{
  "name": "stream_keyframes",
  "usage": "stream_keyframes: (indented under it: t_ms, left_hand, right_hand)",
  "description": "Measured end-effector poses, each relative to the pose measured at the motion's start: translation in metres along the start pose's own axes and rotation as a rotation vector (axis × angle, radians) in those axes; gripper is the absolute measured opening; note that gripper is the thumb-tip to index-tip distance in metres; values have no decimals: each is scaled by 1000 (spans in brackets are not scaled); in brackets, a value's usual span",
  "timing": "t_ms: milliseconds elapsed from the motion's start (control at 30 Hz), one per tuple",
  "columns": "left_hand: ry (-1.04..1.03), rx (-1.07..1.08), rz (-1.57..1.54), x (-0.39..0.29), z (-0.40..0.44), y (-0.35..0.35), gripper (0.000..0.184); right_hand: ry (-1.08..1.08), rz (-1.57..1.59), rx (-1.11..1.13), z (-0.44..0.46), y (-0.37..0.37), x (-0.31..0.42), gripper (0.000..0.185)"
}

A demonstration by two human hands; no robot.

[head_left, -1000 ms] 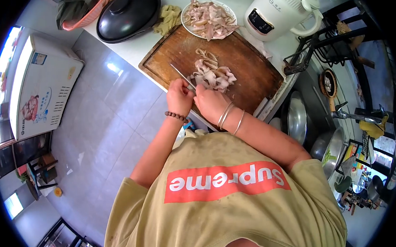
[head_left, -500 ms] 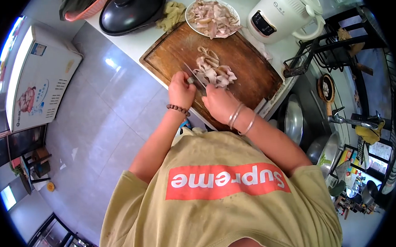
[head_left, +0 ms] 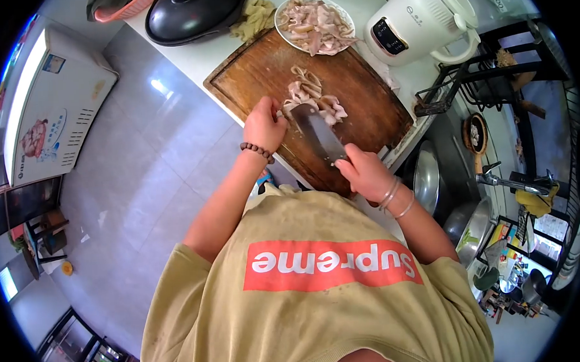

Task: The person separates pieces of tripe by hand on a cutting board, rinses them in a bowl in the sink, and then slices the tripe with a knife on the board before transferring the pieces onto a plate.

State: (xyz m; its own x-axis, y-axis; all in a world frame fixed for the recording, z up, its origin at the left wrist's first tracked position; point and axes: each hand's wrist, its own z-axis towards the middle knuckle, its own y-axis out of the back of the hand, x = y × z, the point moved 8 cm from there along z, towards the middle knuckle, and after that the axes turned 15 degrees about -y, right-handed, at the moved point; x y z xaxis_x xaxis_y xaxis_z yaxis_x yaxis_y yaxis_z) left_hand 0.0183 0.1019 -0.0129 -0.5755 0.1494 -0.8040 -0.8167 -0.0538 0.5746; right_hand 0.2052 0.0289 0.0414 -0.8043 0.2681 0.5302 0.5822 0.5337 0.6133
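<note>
My right hand (head_left: 365,172) grips the handle of a broad kitchen knife (head_left: 322,135), whose blade lies tilted nearly flat over the board with its tip touching or beside the sliced meat. The pale, pinkish slices (head_left: 331,108) form a loose pile on the wooden cutting board (head_left: 371,113), with some curled strips at the far side. At the board's near left edge, just left of the pile, my left hand (head_left: 265,125) has its fingers curled together; whatever they hold is hidden.
A white plate (head_left: 280,34) heaped with sliced meat stands at the board's far edge. Beyond are a crumpled cloth (head_left: 256,19), a black lidded pot (head_left: 195,15) and a white electric appliance (head_left: 419,21). Metal bowls (head_left: 427,178) sit at the right; a chest freezer (head_left: 60,107) is across the floor.
My right hand has moved right and toward me, away from my left hand. The knife has turned from edge-down to broadside. My left hand has shifted slightly left.
</note>
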Motion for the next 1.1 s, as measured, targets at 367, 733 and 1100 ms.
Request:
stream_keyframes:
  t_ms: [367, 733, 1100]
  left_hand:
    - [-170, -8, -38, -18, 0, 9, 10]
    - [-551, 214, 260, -57, 14, -32, 36]
    - [-592, 301, 270, -54, 23, -26, 14]
  right_hand:
    - [-211, 442, 48, -18, 26, -37, 20]
    - [-244, 468, 164, -13, 11, -44, 17]
    - [-248, 539, 117, -18, 23, -52, 15]
